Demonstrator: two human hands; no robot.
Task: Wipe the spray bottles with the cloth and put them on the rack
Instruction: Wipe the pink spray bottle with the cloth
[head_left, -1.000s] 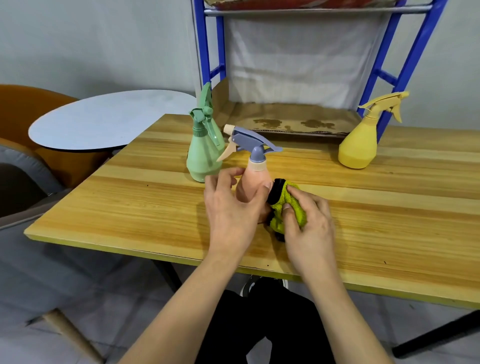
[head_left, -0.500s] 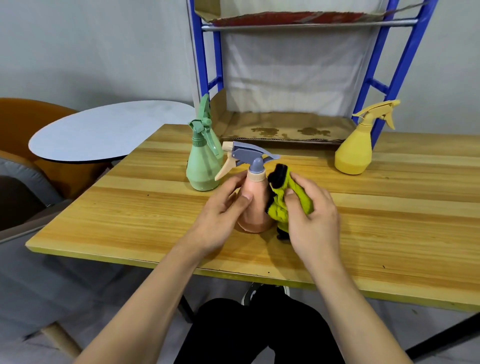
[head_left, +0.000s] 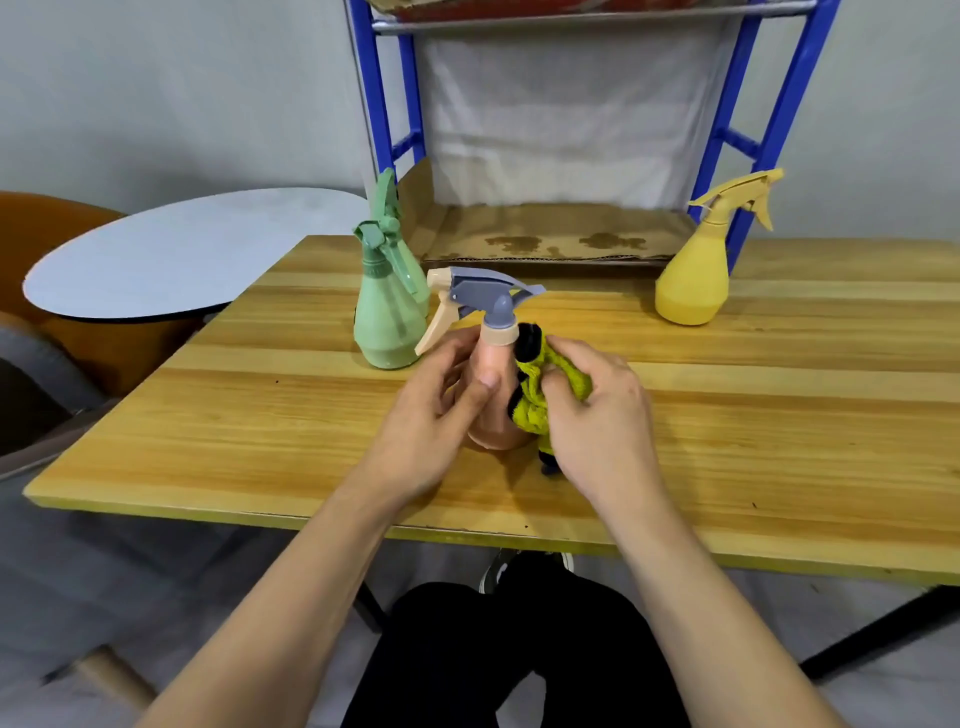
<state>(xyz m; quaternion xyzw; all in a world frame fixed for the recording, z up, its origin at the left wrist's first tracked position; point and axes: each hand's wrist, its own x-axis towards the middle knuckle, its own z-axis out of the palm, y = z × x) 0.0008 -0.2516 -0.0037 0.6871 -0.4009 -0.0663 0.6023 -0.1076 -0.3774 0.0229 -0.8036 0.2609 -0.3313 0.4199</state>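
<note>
A peach spray bottle (head_left: 491, 358) with a grey trigger head stands upright on the wooden table (head_left: 727, 415). My left hand (head_left: 436, 410) grips its body from the left. My right hand (head_left: 597, 415) presses a yellow-green and black cloth (head_left: 535, 400) against the bottle's right side. A green spray bottle (head_left: 387, 306) stands just behind to the left. At the back right a yellow spray bottle (head_left: 696, 275) stands by the blue rack (head_left: 748, 135), whose low shelf holds stained cardboard (head_left: 561, 239).
A round grey side table (head_left: 171, 249) and an orange chair (head_left: 47, 218) stand to the left of the wooden table. A white sheet hangs behind the rack. My dark-trousered legs show under the table's near edge.
The cloth in my right hand has moved up the right side of the peach bottle from near its base towards the neck. My left hand has kept its hold on the bottle.
</note>
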